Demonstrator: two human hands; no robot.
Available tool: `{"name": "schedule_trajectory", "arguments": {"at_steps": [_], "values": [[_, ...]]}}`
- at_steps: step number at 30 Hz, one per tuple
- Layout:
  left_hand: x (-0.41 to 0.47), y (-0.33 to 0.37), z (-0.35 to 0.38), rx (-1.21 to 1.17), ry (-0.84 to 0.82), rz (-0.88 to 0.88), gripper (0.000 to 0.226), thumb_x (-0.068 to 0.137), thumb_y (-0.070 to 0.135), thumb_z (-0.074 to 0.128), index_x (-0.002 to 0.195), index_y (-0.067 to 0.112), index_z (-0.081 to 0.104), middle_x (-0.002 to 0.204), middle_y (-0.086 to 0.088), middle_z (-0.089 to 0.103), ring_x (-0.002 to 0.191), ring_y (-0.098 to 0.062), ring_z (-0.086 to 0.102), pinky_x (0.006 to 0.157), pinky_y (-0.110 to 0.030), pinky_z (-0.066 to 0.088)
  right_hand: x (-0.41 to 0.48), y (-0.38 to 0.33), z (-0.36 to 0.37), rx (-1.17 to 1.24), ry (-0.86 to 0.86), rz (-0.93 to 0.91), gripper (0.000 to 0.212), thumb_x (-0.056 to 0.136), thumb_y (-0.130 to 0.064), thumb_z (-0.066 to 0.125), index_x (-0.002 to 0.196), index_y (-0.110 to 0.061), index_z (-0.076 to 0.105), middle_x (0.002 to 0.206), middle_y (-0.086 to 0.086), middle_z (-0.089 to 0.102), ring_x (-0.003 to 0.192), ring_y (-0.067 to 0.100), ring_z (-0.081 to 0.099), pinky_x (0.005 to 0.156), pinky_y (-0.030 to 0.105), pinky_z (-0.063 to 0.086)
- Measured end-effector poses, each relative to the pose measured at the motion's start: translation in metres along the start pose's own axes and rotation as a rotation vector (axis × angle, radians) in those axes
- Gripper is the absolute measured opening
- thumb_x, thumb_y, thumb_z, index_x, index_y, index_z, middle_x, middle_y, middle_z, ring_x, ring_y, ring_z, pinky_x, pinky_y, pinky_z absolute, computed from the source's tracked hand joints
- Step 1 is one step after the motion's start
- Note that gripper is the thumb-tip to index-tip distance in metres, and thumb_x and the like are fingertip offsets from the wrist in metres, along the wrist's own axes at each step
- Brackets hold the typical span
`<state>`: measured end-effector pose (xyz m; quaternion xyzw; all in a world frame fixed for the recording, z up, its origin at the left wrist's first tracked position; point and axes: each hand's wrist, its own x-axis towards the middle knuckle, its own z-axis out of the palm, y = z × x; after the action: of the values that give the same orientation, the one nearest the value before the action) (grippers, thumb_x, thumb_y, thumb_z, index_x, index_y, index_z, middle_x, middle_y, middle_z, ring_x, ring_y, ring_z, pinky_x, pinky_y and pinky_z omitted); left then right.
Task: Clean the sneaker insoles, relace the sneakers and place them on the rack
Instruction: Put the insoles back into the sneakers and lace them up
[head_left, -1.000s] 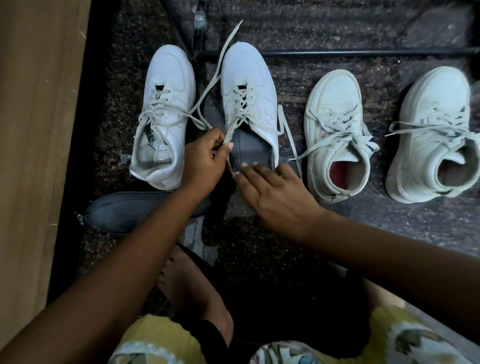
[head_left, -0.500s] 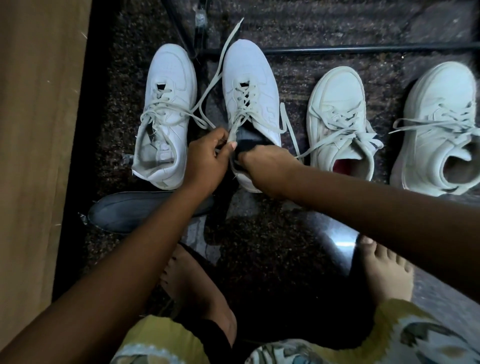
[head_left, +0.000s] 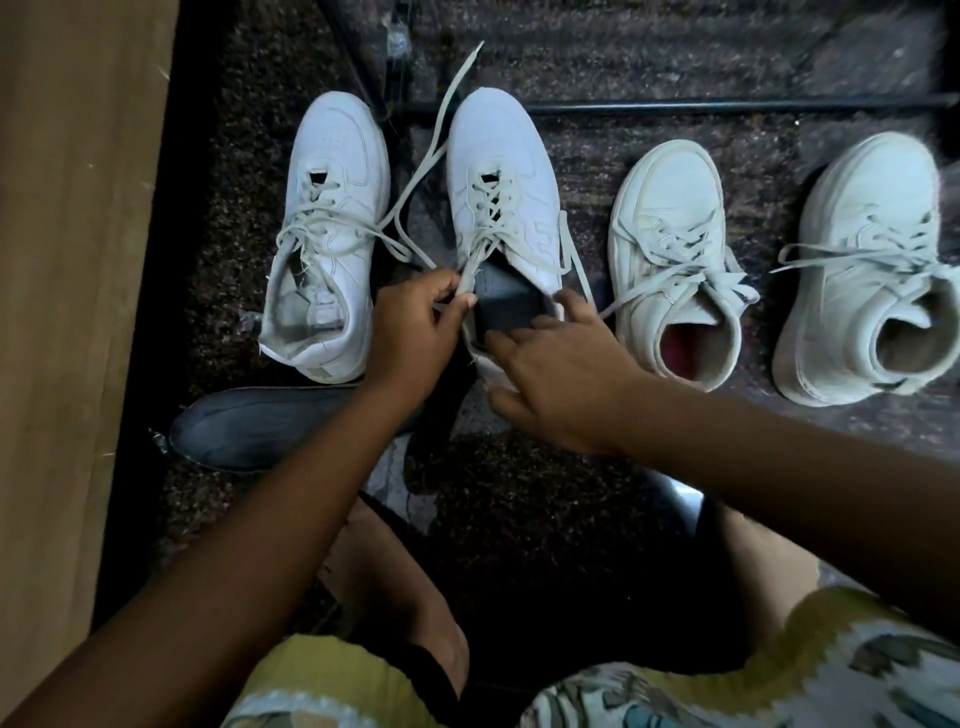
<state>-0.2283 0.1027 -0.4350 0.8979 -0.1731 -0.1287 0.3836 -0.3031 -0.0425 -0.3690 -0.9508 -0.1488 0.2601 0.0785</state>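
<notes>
L hand (head_left: 410, 332) pinches the lace (head_left: 470, 273) btw thumb and index, other fingers curled, pulling it aside at the left edge of the collar of the 2nd sneaker (head_left: 498, 166). R hand (head_left: 561, 384) lies over the heel with fingers spread and fairly straight. Its fingertips (head_left: 498, 340) press the dark insole (head_left: 506, 309), one finger reaches the far collar edge, and the thumb sits behind the heel.

Change: 1 s ago the R fingers lay flat on the insole's heel end. Half a sec ago the hand was bunched over the opening, pushing in. Now it's drawn back toward the heel and opened out again. L pinch is the same throughout.

The insole lies directly under the R fingertips and just right of the L thumb. It's mostly inside the shoe, w/ the heel end showing in the opening and looking tilted, prob not seated flat yet.

Judgement: the push got it most of the way in. What's left is pressing the heel end down, then tightening the laces.

A 2nd insole (head_left: 270, 426) lies on the floor below the L wrist, so its sneaker (head_left: 332, 171), left of the L knuckles, is likely next. Another pair (head_left: 670, 208) stands right of the R fingers. The rack bar (head_left: 675, 106) is beyond all the toes, and no shoe is on it that I can see.
</notes>
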Motion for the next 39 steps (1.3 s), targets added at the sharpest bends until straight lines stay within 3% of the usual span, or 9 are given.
{"name": "schedule_trajectory", "arguments": {"at_steps": [6, 9, 12, 18, 21, 24, 28, 33, 39], "values": [[-0.001, 0.004, 0.002, -0.002, 0.006, -0.027, 0.018, 0.088, 0.02, 0.059, 0.079, 0.008, 0.069, 0.061, 0.007, 0.055, 0.052, 0.005, 0.046, 0.052, -0.011, 0.032, 0.03, 0.016, -0.005, 0.169, -0.412, 0.052, 0.068, 0.089, -0.071, 0.013, 0.063, -0.017, 0.046, 0.075, -0.002, 0.047, 0.125, 0.022, 0.046, 0.108, 0.065, -0.009], [-0.001, 0.003, 0.001, -0.009, 0.005, -0.018, 0.023, 0.088, 0.026, 0.057, 0.081, 0.008, 0.071, 0.067, -0.001, 0.066, 0.06, -0.009, 0.058, 0.056, -0.025, 0.044, 0.04, 0.014, -0.007, 0.076, -0.569, 0.098, 0.094, 0.079, -0.081, 0.005, 0.102, -0.012, 0.065, 0.117, 0.006, 0.059, 0.141, 0.022, 0.026, 0.105, 0.066, -0.017], [-0.001, 0.006, -0.001, 0.002, -0.007, -0.027, 0.026, 0.086, 0.031, 0.057, 0.083, 0.01, 0.073, 0.071, -0.004, 0.07, 0.066, -0.017, 0.064, 0.06, -0.036, 0.05, 0.044, 0.011, -0.006, -0.037, -0.57, 0.08, 0.102, 0.073, -0.086, 0.002, 0.142, -0.02, 0.039, 0.148, 0.002, 0.04, 0.146, 0.024, 0.007, 0.101, 0.07, -0.018], [0.001, 0.001, 0.0, -0.048, 0.045, -0.04, 0.037, 0.082, 0.043, 0.057, 0.096, 0.011, 0.071, 0.097, -0.007, 0.064, 0.085, -0.021, 0.063, 0.073, -0.041, 0.054, 0.025, 0.015, 0.014, 0.028, -0.126, -0.002, 0.079, 0.086, -0.073, 0.009, 0.122, -0.022, 0.057, 0.123, 0.001, 0.06, 0.131, 0.02, 0.039, 0.103, 0.073, -0.006], [0.004, -0.004, 0.002, -0.18, 0.065, -0.103, 0.035, 0.093, 0.036, 0.045, 0.119, 0.02, 0.061, 0.116, -0.005, 0.06, 0.101, -0.028, 0.062, 0.084, -0.049, 0.053, 0.001, 0.024, 0.037, 0.376, 0.39, 0.039, 0.047, 0.094, -0.05, 0.028, 0.088, -0.021, 0.065, 0.087, -0.007, 0.064, 0.092, 0.017, 0.061, 0.104, 0.055, 0.025], [0.011, -0.003, 0.002, -0.225, -0.01, -0.102, 0.037, 0.093, 0.024, 0.042, 0.128, 0.02, 0.053, 0.123, -0.007, 0.061, 0.104, -0.03, 0.061, 0.091, -0.041, 0.051, -0.001, 0.05, 0.032, 0.673, 0.747, 0.169, 0.025, 0.089, -0.025, 0.05, 0.106, -0.014, 0.065, 0.101, 0.002, 0.066, 0.068, 0.013, 0.055, 0.074, 0.029, 0.042], [0.018, -0.001, 0.003, -0.068, 0.019, -0.01, 0.024, 0.084, 0.012, 0.053, 0.103, 0.004, 0.066, 0.098, -0.007, 0.066, 0.08, 0.0, 0.054, 0.074, -0.011, 0.043, 0.028, 0.08, 0.019, 0.695, 0.603, 0.221, 0.032, 0.084, -0.026, 0.062, 0.112, -0.011, 0.063, 0.11, 0.009, 0.061, 0.065, 0.015, 0.054, 0.073, 0.026, 0.043], [0.021, 0.0, -0.006, 0.01, 0.0, -0.018, 0.018, 0.08, 0.02, 0.057, 0.08, 0.004, 0.066, 0.073, -0.001, 0.062, 0.064, -0.012, 0.054, 0.063, -0.028, 0.044, 0.035, 0.072, 0.029, 0.677, 0.585, 0.206, 0.013, 0.084, -0.025, 0.061, 0.084, -0.012, 0.064, 0.092, 0.007, 0.061, 0.07, 0.02, 0.057, 0.068, 0.033, 0.044], [0.022, 0.007, -0.021, 0.445, 0.011, 0.033, 0.015, 0.08, 0.021, 0.055, 0.086, 0.008, 0.059, 0.092, -0.013, 0.06, 0.084, -0.031, 0.056, 0.068, -0.039, 0.043, 0.016, 0.094, 0.017, 0.466, 0.562, 0.406, 0.019, 0.094, -0.025, 0.046, 0.098, -0.007, 0.053, 0.089, 0.018, 0.065, 0.079, 0.039, 0.058, 0.068, 0.042, 0.045]]}}
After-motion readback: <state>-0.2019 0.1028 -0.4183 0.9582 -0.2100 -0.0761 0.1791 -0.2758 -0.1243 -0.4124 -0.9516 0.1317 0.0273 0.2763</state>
